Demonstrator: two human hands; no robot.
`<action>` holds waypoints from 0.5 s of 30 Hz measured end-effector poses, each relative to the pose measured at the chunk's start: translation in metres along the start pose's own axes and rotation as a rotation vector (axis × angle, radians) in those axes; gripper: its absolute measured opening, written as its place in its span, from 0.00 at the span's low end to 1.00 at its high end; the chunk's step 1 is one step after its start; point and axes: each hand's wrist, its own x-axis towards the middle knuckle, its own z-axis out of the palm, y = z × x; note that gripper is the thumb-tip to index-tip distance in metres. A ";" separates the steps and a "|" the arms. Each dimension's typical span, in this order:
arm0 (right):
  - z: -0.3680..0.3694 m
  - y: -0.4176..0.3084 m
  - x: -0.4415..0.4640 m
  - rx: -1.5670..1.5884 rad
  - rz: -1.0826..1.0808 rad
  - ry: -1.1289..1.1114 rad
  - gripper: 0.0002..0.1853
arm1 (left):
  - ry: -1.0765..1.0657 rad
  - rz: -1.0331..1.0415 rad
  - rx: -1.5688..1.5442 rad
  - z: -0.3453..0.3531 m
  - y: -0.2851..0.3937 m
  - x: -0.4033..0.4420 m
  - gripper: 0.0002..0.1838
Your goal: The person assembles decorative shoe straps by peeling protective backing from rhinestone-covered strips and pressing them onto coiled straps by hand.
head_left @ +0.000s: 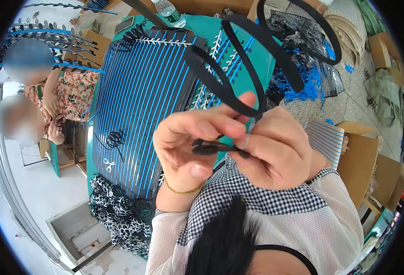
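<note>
Close in front of my chest, my right hand [275, 151] pinches a narrow black strip [213, 147] between thumb and fingers. The strip's end points left, into the hollow of my left hand [183, 142]. My left fingers curl around the strip and touch my right fingertips, while my left thumb stands apart below. From behind the fingers, a long black flat band [252, 64] rises in loose springy loops to the upper right. Whether band and strip are one piece is hidden by my fingers.
A green table [261, 50] bears a black sheet with blue stripes [142, 91], white scissors [109, 165], a black cord coil [114, 139] and a pile of leaf-shaped trim [119, 215]. A bottle [169, 13] stands at the back. Two people work at left. Cardboard boxes [358, 160] stand at right.
</note>
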 end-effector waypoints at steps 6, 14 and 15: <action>-0.001 0.004 -0.002 -0.042 -0.085 0.042 0.15 | -0.008 0.071 -0.033 -0.001 -0.010 0.000 0.11; -0.007 0.003 -0.001 -0.034 -0.046 -0.037 0.13 | -0.111 -0.035 0.145 -0.003 -0.004 0.000 0.12; -0.007 0.003 -0.001 -0.039 -0.041 -0.037 0.13 | -0.114 -0.029 0.144 -0.004 -0.004 0.000 0.12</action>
